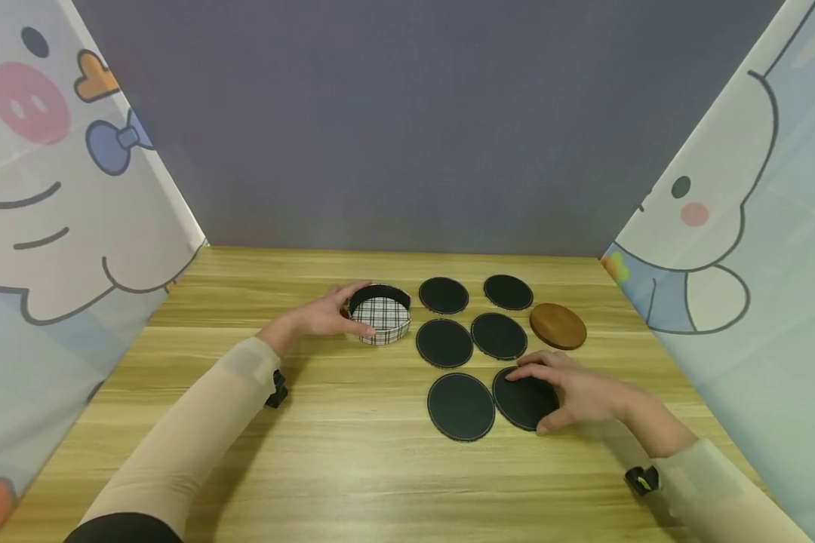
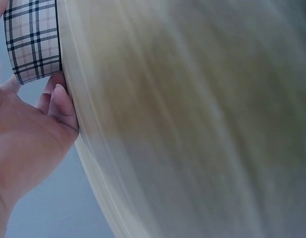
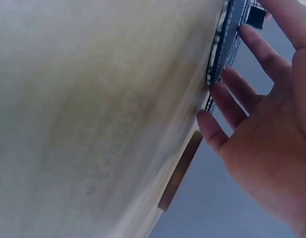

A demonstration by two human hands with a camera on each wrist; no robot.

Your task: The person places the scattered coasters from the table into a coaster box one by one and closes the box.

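My left hand point(image 1: 326, 311) holds a round coaster holder point(image 1: 389, 332) by its left side, thumb at the near rim and fingers at the far side. The holder is open-topped, with a dark inner wall and black-and-white plaid outside; its plaid wall point(image 2: 33, 39) shows in the left wrist view. My right hand point(image 1: 577, 388) is over the nearest right black round coaster point(image 1: 524, 400), fingers spread, a fingertip on its top and the thumb by its near edge. In the right wrist view the loosely bent fingers point(image 3: 232, 106) are at the coaster's edge point(image 3: 219, 44).
Several more black coasters lie flat in two columns, including a near left one point(image 1: 461, 407) and a far right one point(image 1: 508, 292). A round brown wooden disc point(image 1: 558, 326) lies right of them. A grey panel point(image 1: 407, 128) stands behind the wooden table point(image 1: 353, 467), with cartoon-printed cloth at both sides.
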